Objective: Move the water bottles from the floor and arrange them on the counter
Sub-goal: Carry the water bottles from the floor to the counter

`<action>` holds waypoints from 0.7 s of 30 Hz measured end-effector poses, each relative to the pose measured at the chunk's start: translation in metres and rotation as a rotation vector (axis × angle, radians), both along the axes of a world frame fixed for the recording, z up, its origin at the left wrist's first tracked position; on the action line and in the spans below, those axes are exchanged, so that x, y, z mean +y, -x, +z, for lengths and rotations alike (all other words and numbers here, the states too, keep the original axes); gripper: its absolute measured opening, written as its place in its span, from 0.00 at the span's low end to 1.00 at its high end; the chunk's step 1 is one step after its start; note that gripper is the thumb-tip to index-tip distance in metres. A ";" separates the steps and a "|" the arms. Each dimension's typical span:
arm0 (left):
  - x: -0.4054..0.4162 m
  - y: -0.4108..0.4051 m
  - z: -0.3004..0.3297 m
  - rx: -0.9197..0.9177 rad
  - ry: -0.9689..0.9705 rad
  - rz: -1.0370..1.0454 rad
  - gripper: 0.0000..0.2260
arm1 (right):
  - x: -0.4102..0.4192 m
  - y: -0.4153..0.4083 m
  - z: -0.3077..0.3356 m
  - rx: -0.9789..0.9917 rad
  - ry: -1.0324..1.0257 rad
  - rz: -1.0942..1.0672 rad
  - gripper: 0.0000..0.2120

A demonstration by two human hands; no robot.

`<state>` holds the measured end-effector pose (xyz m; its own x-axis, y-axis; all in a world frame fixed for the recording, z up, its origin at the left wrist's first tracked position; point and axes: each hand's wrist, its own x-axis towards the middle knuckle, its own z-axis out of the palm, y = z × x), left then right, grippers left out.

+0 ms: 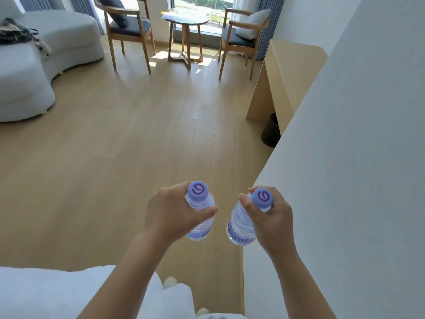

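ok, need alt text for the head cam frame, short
A person's left hand and right hand each grip a capped water bottle, the left bottle and right bottle, held over a wooden floor. Ahead stand two wooden armchairs, a small round table by a window, and a grey sofa at left.

Pale wood-plank floor (115, 169) with two wooden armchairs, round side table (185, 21), grey sofa (57, 40), black bin (271, 131).

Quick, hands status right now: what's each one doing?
Left hand: gripping the left water bottle just below its cap.
Right hand: gripping the right water bottle at the neck.
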<state>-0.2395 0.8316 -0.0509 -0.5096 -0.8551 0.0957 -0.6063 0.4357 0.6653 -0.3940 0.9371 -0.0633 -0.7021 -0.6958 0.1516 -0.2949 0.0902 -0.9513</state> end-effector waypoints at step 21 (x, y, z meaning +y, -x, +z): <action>-0.361 0.227 0.009 -0.018 -0.038 -0.291 0.12 | -0.329 0.188 0.008 0.026 0.007 -0.298 0.08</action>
